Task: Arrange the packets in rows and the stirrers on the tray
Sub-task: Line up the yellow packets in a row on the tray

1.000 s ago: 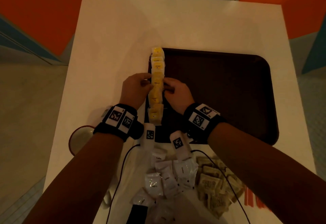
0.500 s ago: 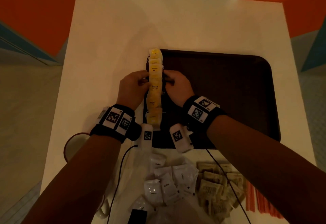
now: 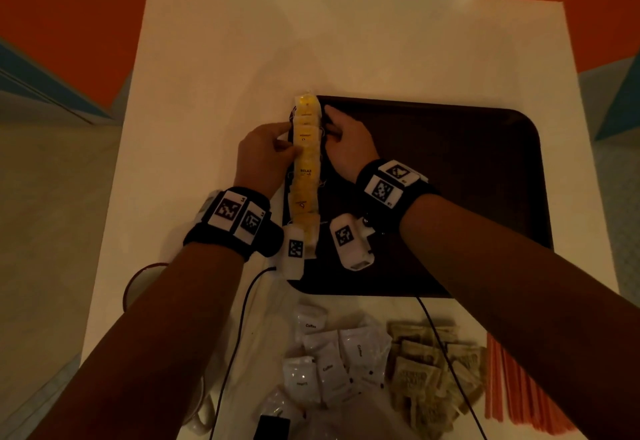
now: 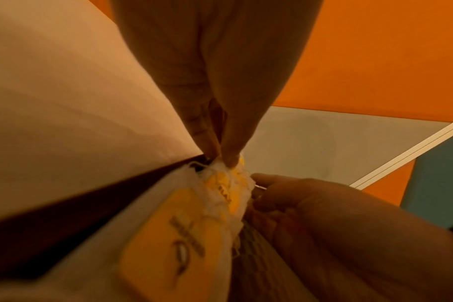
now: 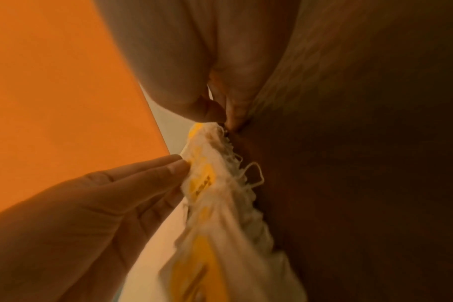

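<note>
A row of several overlapping yellow packets lies along the left edge of the dark brown tray. My left hand has straight fingers touching the row's left side near its far end; the right wrist view shows those fingers against the packets. My right hand rests on the tray with loosely bent fingers against the row's right side, where thin strings stick out. In the left wrist view my left hand touches the far packets. Neither hand plainly holds a packet.
On the white table near me lie a heap of white packets, a pile of brown packets and orange stirrers. A red-rimmed cup stands at the left edge. Cables run from my wrists.
Both hands have slid along the yellow row towards its far end, staying on either side of it. The row looks straighter.
</note>
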Demonstrator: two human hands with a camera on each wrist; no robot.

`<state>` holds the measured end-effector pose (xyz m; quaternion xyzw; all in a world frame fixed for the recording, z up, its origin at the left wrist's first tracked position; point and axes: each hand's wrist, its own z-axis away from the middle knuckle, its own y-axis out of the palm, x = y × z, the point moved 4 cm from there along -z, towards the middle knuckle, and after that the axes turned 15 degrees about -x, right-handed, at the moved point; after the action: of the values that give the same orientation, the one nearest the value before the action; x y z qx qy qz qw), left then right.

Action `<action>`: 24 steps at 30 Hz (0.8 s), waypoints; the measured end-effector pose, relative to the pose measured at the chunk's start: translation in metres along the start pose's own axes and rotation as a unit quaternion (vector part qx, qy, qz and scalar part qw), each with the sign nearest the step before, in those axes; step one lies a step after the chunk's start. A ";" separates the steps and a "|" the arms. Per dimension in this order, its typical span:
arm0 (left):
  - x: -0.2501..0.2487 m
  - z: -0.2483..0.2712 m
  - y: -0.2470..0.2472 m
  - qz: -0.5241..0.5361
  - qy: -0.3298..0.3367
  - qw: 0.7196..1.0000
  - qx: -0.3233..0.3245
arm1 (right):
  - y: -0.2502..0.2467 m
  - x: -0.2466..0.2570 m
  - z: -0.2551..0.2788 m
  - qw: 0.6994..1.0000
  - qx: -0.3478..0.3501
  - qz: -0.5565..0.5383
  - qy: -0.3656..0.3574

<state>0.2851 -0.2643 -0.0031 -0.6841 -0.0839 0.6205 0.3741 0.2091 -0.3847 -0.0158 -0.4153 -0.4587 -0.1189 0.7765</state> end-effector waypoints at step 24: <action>0.004 -0.024 0.012 0.070 -0.028 0.997 -0.034 | -0.006 0.003 -0.019 0.998 -0.012 -0.041 0.042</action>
<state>0.3039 -0.2800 -0.0151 -0.6827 -0.0673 0.6613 0.3034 0.2186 -0.4022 -0.0144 -0.4005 -0.4407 -0.1733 0.7845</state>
